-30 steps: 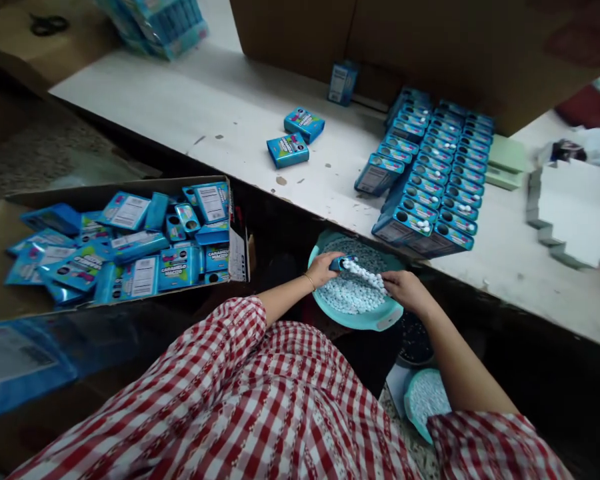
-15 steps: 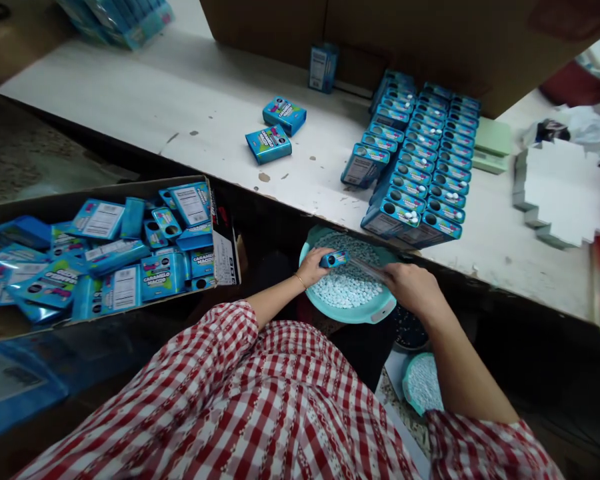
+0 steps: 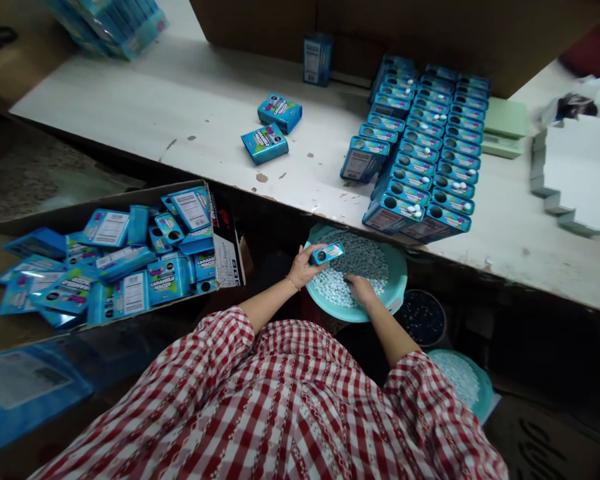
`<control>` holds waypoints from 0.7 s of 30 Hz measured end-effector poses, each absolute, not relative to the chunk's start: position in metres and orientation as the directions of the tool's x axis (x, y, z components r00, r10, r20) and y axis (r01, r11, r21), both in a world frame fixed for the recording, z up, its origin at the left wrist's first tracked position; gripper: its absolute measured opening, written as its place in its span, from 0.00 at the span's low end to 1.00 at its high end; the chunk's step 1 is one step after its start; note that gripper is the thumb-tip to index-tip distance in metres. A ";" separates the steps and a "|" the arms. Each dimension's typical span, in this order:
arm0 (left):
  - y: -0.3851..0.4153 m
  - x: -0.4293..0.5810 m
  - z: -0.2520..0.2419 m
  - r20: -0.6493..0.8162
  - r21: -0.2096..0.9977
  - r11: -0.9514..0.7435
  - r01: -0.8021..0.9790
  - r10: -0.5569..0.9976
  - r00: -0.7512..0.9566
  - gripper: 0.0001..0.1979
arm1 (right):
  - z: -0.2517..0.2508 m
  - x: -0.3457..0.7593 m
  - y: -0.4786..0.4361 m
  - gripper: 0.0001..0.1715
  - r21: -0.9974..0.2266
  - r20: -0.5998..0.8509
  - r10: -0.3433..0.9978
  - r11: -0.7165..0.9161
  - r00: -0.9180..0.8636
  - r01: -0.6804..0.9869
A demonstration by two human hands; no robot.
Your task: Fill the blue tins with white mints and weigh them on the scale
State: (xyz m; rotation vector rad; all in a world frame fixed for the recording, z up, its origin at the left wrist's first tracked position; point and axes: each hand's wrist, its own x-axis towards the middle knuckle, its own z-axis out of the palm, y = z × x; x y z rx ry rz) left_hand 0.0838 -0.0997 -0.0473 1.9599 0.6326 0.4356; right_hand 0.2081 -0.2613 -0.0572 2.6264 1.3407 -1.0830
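My left hand (image 3: 303, 268) is closed around a small blue candy box (image 3: 329, 253), its printed end with a dark round hole facing up. The box is held over the left side of a turquoise basin (image 3: 399, 283) that holds many small white candies (image 3: 373, 257). Down at the candies is my right hand (image 3: 361, 291), fingers drawn together and pointing left. Whatever its fingertips grip is hidden. On the table edge stand rows of upright blue boxes (image 3: 413, 175), several with white candies on their tops.
At left, a cardboard box (image 3: 225, 250) is filled with loose blue boxes. Two blue boxes (image 3: 265, 143) lie on the white table (image 3: 195, 133). White cut cardboard (image 3: 583, 167) is stacked at right. A second basin (image 3: 486, 393) and a dark round container (image 3: 423, 319) sit below.
My right hand has let go of the long thin tool and moved down and left into the candies. The box in my left hand has tilted and shifted slightly. The view has moved a little.
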 end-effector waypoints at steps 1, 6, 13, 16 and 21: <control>-0.099 0.084 -0.046 0.030 0.901 -0.360 0.242 0.608 0.794 0.22 | -0.057 0.214 -0.266 0.21 -0.332 -0.573 0.723 -0.635 0.386 0.698; -0.096 0.086 -0.045 0.067 0.912 -0.354 0.209 0.629 0.774 0.20 | -0.039 0.235 -0.296 0.19 -0.520 -0.519 0.775 -0.621 0.360 0.587; -0.103 0.096 -0.047 0.136 0.896 -0.428 0.122 0.524 0.841 0.21 | 0.038 0.247 -0.301 0.19 -0.633 -0.421 0.804 -0.591 0.419 0.499; -0.106 0.099 -0.049 0.128 0.857 -0.499 0.130 0.450 0.884 0.22 | 0.075 0.240 -0.277 0.17 -0.435 -0.454 0.790 -0.599 0.411 0.672; -0.110 0.100 -0.057 0.137 0.844 -0.525 0.115 0.417 0.898 0.25 | 0.119 0.215 -0.232 0.18 0.037 -0.568 0.686 -0.531 0.455 0.847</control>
